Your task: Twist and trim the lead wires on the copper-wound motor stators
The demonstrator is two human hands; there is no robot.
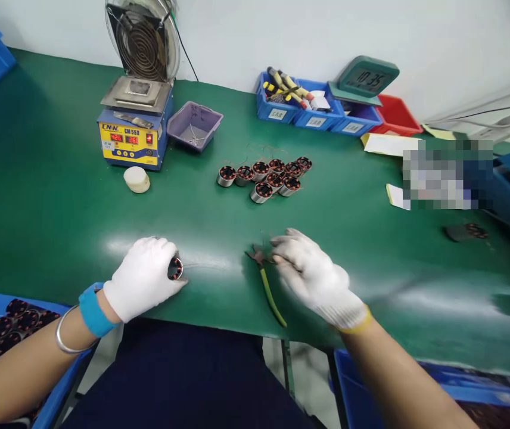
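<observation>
My left hand (145,277), in a white glove, is closed around a small motor stator (175,269) with a metal ring and copper windings. A thin wire trails from it to the right over the green table. Diagonal cutters (259,257) with green handles stand in front of my right hand (311,271), jaws spread and pointing away from me. One handle slants down toward the table's front edge; the other side runs into the gloved fingers, which are bent and somewhat blurred. Several more stators (264,192) with loose wire ends are grouped beyond the hands.
A yellow-and-blue solder pot (132,140) with a fan behind it stands at the back left, beside a purple tray (214,128) and a round pale block (137,179). Blue tool bins (277,113), a red bin (398,113) and a digital clock (369,76) line the wall.
</observation>
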